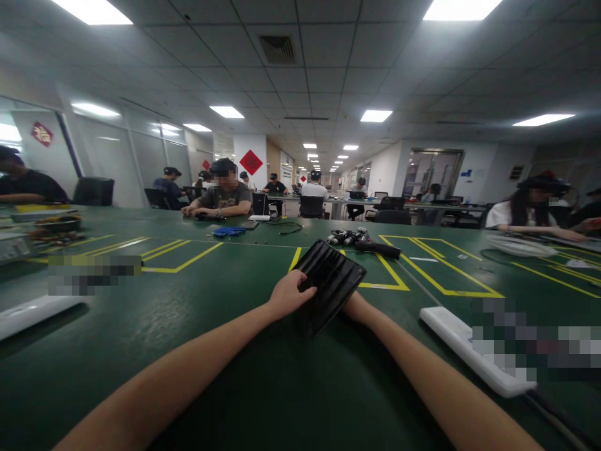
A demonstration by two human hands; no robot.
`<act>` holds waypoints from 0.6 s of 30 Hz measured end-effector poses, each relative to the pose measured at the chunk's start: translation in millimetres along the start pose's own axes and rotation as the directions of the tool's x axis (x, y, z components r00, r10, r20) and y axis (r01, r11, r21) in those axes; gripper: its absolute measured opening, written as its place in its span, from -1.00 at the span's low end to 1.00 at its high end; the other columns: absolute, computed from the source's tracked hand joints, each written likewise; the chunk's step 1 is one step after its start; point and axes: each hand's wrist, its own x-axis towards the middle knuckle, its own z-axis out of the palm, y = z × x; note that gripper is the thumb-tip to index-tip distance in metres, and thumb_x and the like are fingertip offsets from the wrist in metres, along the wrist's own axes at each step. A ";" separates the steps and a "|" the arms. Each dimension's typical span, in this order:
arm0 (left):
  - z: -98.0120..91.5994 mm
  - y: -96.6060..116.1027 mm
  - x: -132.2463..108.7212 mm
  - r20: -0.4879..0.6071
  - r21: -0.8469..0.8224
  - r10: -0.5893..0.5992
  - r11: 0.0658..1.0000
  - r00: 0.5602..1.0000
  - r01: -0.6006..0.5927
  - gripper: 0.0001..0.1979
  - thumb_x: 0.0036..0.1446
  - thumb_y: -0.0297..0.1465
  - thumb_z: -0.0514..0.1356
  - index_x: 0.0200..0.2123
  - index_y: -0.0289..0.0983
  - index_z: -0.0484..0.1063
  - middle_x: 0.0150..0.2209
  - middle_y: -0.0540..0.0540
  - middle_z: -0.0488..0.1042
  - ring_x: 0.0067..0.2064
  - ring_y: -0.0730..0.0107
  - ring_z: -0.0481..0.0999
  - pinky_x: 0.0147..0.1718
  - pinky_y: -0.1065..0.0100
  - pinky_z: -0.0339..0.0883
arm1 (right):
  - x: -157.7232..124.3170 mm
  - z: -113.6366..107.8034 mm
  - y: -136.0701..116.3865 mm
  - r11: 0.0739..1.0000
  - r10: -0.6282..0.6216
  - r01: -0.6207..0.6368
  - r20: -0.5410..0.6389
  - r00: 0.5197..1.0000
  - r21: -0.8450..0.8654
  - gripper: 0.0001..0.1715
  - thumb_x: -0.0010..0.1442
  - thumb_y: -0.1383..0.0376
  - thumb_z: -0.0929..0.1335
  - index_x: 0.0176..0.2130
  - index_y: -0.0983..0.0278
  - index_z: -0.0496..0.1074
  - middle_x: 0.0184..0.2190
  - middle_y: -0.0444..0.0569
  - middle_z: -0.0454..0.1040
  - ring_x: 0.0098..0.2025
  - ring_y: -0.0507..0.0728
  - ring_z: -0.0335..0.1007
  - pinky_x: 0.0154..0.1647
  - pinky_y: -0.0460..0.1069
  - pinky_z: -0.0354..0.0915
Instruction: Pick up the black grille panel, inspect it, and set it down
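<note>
A black ridged panel or tray [331,282] is held tilted above the green table [225,376], in the middle of the view. My left hand [292,292] grips its left edge, with the thumb across the ridged face. Behind the panel's lower right side is my right hand [355,307], its fingers hidden by the panel. Just beyond the panel, a bundle of black and silver items [348,237] lies on the table beside a black handle-like object [385,250].
White power strips lie at the right [474,351] and left [40,315]. Farther back are a blue item [229,232], a coiled white cable [519,245] and yellow tape outlines [451,292]. A person in a dark shirt [226,200] sits across the table; others sit farther off.
</note>
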 end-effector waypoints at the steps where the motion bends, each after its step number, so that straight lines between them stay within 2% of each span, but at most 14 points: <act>1: -6.3 -3.4 3.8 -0.021 0.036 -0.047 0.998 0.999 0.048 -0.70 -0.07 -0.18 0.14 -0.35 -0.28 0.39 -0.35 -0.09 0.40 -0.35 0.33 0.37 -0.40 0.38 0.17 | 0.1 -6.5 2.9 0.997 -0.001 0.003 0.023 1.000 -0.071 -0.69 0.10 0.25 0.34 -0.11 0.23 0.37 -0.10 0.02 0.38 -0.06 0.18 0.27 -0.03 0.15 0.24; 3: -24.0 -15.9 13.4 -0.066 0.128 -0.170 0.976 0.983 0.178 -0.65 -0.04 -0.13 0.09 -0.34 -0.29 0.40 -0.30 -0.15 0.44 -0.29 0.28 0.41 -0.39 0.38 0.18 | -0.6 -24.6 9.4 0.954 0.034 -0.020 0.041 0.999 -0.299 -0.65 0.02 0.33 0.37 -0.12 0.24 0.40 -0.14 0.03 0.40 -0.02 0.23 0.22 0.04 0.16 0.15; 5: -45.6 -34.7 22.5 -0.121 0.239 -0.301 0.916 0.946 0.322 -0.58 -0.02 -0.07 0.03 -0.35 -0.31 0.42 -0.26 -0.22 0.47 -0.24 0.19 0.44 -0.38 0.36 0.21 | -2.6 -46.6 16.2 0.848 0.116 -0.121 -0.042 0.992 -0.515 -0.59 0.02 0.38 0.34 -0.08 0.28 0.38 -0.10 0.05 0.39 0.01 0.26 0.18 0.05 0.15 0.10; 8: -75.4 -67.7 28.6 -0.203 0.396 -0.427 0.787 0.881 0.473 -0.48 -0.05 -0.03 0.00 -0.35 -0.37 0.47 -0.26 -0.34 0.49 -0.21 0.01 0.46 -0.36 0.27 0.26 | -8.8 -76.2 25.5 0.682 0.205 -0.285 -0.199 0.958 -0.673 -0.57 0.08 0.35 0.28 -0.02 0.31 0.35 -0.06 0.12 0.37 0.02 0.31 0.14 0.02 0.14 0.10; 10: -88.6 -87.3 27.7 -0.223 0.453 -0.496 0.710 0.839 0.540 -0.44 -0.07 -0.04 0.02 -0.32 -0.43 0.49 -0.25 -0.41 0.48 -0.19 -0.09 0.46 -0.35 0.21 0.28 | -13.8 -88.4 30.2 0.593 0.234 -0.340 -0.248 0.940 -0.730 -0.58 0.11 0.33 0.26 -0.01 0.33 0.35 -0.05 0.15 0.35 0.01 0.33 0.13 -0.01 0.12 0.11; 13: -98.4 -107.1 23.7 -0.234 0.487 -0.583 0.623 0.778 0.612 -0.43 -0.11 -0.05 0.06 -0.31 -0.47 0.50 -0.21 -0.47 0.46 -0.16 -0.16 0.45 -0.35 0.15 0.29 | -19.8 -94.8 34.3 0.509 0.273 -0.359 -0.249 0.929 -0.783 -0.61 0.12 0.32 0.24 -0.04 0.33 0.38 -0.07 0.17 0.37 -0.02 0.34 0.15 -0.08 0.11 0.14; 15: -101.2 -112.6 22.1 -0.211 0.500 -0.613 0.601 0.761 0.623 -0.45 -0.11 -0.07 0.07 -0.31 -0.46 0.50 -0.19 -0.47 0.46 -0.15 -0.16 0.44 -0.33 0.15 0.29 | -21.5 -94.3 35.1 0.488 0.287 -0.355 -0.238 0.928 -0.797 -0.62 0.13 0.31 0.24 -0.06 0.33 0.39 -0.10 0.18 0.38 -0.06 0.33 0.18 -0.11 0.11 0.15; 17: -102.9 -112.1 22.0 -0.185 0.515 -0.607 0.610 0.773 0.602 -0.48 -0.07 -0.10 0.05 -0.31 -0.46 0.49 -0.19 -0.46 0.45 -0.15 -0.15 0.44 -0.33 0.15 0.29 | -21.4 -92.4 34.2 0.482 0.291 -0.353 -0.234 0.928 -0.802 -0.62 0.13 0.31 0.24 -0.06 0.34 0.39 -0.12 0.20 0.39 -0.07 0.33 0.20 -0.11 0.13 0.14; 18: -103.0 -109.7 22.5 -0.192 0.528 -0.572 0.625 0.797 0.575 -0.50 -0.02 -0.13 0.02 -0.31 -0.47 0.48 -0.20 -0.47 0.45 -0.16 -0.15 0.44 -0.33 0.14 0.29 | -20.7 -91.0 32.9 0.471 0.289 -0.355 -0.239 0.927 -0.808 -0.62 0.12 0.30 0.24 -0.06 0.35 0.39 -0.11 0.21 0.39 -0.06 0.34 0.20 -0.09 0.15 0.13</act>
